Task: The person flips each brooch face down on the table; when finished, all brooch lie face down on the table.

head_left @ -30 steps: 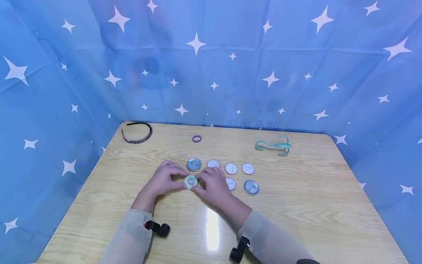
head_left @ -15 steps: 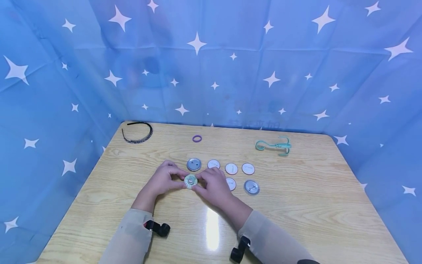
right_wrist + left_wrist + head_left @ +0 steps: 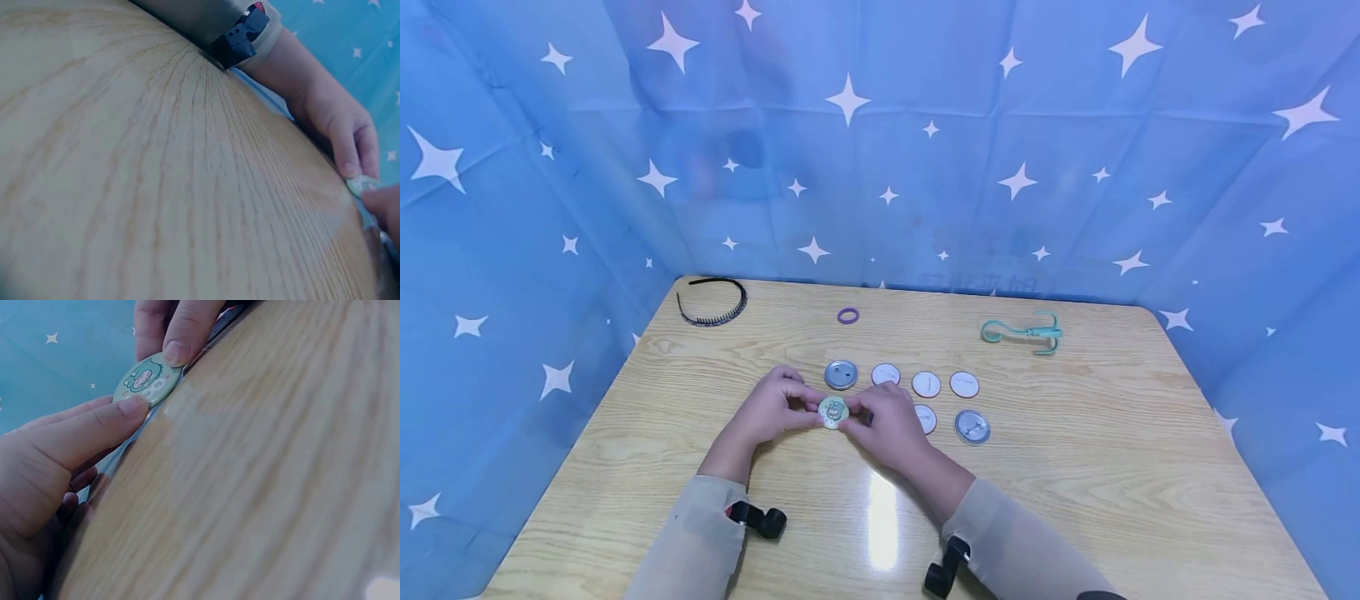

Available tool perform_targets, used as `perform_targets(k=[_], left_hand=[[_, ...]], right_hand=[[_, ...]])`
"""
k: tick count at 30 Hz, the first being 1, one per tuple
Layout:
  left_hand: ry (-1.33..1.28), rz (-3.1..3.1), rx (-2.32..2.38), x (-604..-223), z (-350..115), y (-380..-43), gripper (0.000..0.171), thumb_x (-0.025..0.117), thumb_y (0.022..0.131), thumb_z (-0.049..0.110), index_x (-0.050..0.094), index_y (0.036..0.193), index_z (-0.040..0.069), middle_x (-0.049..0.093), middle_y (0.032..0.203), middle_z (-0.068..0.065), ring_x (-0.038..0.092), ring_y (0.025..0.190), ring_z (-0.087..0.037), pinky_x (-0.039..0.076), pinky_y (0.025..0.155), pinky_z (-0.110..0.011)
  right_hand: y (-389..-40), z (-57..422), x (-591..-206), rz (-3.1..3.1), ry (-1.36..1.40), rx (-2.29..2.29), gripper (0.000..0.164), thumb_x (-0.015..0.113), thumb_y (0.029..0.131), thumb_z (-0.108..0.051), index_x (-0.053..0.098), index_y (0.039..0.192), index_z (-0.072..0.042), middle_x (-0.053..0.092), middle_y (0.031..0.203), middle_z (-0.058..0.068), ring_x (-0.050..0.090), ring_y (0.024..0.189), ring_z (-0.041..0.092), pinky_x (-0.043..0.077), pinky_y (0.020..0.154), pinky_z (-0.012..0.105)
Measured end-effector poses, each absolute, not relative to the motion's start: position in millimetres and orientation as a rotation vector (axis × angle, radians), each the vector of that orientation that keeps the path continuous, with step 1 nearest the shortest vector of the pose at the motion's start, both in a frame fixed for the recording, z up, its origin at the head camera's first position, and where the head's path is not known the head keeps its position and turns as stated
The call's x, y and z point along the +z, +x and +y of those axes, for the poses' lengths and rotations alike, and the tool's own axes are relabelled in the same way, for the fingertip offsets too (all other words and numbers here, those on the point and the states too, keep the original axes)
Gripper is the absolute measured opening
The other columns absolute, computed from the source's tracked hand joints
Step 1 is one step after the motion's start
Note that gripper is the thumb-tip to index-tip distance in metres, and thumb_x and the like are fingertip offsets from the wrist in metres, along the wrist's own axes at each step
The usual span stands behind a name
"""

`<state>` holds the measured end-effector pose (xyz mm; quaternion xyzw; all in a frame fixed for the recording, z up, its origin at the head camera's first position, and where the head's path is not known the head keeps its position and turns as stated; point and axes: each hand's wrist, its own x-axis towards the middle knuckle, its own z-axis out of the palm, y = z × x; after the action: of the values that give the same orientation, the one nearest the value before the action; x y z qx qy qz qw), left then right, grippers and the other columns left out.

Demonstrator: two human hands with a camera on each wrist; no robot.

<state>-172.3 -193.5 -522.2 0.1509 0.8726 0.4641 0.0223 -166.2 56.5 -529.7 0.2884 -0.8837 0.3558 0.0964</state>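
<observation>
A round green pin badge (image 3: 833, 412) with a cartoon printed on its face is held between both hands near the middle of the table. My left hand (image 3: 777, 408) pinches its left edge with thumb and fingers. On the opposite edge, my right hand (image 3: 889, 423) grips it the same way. Seen from the left wrist, the badge (image 3: 139, 386) is tilted, printed side towards the camera, with a thumb at either edge. In the right wrist view only a sliver of it shows between the fingers. Its back is hidden.
Behind and right of the hands, several badges lie face down, including a silver one (image 3: 841, 375) and a white-backed one (image 3: 964, 384). Farther back on the wooden table (image 3: 1112, 450) are a black headband (image 3: 730, 316), a purple ring (image 3: 847, 322) and a teal hook (image 3: 1037, 331).
Both hands keep their hold on the green badge and have hardly moved; the badge's tilt differs only slightly.
</observation>
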Motion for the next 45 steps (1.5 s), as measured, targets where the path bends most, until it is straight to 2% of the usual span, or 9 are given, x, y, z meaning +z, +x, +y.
perform_targets(k=[8, 15, 25, 38, 45], left_hand=[[0.492, 2.698, 1.447, -523.3, -194.0, -173.6, 0.022, 0.099, 0.076, 0.016, 0.087, 0.093, 0.023, 0.06, 0.107, -0.001, 0.052, 0.105, -0.021, 0.045, 0.092, -0.043], [0.533, 2.745, 1.383, -523.2, -194.6, -173.0, 0.017, 0.097, 0.08, 0.017, 0.086, 0.091, 0.024, 0.06, 0.105, 0.001, 0.052, 0.103, -0.02, 0.045, 0.089, -0.042], [0.525, 2.767, 1.349, -521.1, -195.0, -171.4, 0.014, 0.095, 0.083, 0.016, 0.086, 0.093, 0.021, 0.061, 0.106, 0.0, 0.052, 0.103, -0.021, 0.046, 0.088, -0.042], [0.557, 2.787, 1.311, -523.2, -195.0, -173.8, 0.012, 0.094, 0.084, 0.02, 0.085, 0.089, 0.026, 0.061, 0.103, 0.004, 0.052, 0.107, -0.02, 0.045, 0.092, -0.043], [0.559, 2.793, 1.33, -523.9, -195.3, -174.2, 0.014, 0.094, 0.083, 0.019, 0.085, 0.089, 0.027, 0.064, 0.101, 0.007, 0.053, 0.108, -0.02, 0.045, 0.094, -0.044]], right_hand=[[-165.7, 55.8, -527.6, -2.6, 0.833, 1.113, 0.024, 0.093, 0.082, -0.024, 0.084, 0.103, -0.016, 0.076, 0.09, -0.009, 0.06, 0.092, 0.015, 0.047, 0.092, 0.044], [-164.6, 55.9, -526.3, -2.594, 0.803, 1.126, 0.017, 0.093, 0.083, -0.021, 0.086, 0.099, -0.02, 0.077, 0.089, -0.011, 0.061, 0.089, 0.013, 0.048, 0.091, 0.044], [-165.7, 55.3, -525.1, -2.574, 0.81, 1.126, 0.012, 0.092, 0.085, -0.019, 0.087, 0.096, -0.019, 0.078, 0.089, -0.01, 0.062, 0.087, 0.012, 0.05, 0.086, 0.04], [-165.8, 55.5, -525.0, -2.605, 0.788, 1.126, 0.008, 0.088, 0.089, -0.021, 0.086, 0.096, -0.019, 0.079, 0.092, -0.008, 0.064, 0.091, 0.014, 0.05, 0.091, 0.043], [-166.7, 55.4, -525.8, -2.577, 0.813, 1.119, 0.008, 0.088, 0.089, -0.02, 0.085, 0.096, -0.017, 0.079, 0.092, -0.007, 0.065, 0.089, 0.014, 0.05, 0.088, 0.042]])
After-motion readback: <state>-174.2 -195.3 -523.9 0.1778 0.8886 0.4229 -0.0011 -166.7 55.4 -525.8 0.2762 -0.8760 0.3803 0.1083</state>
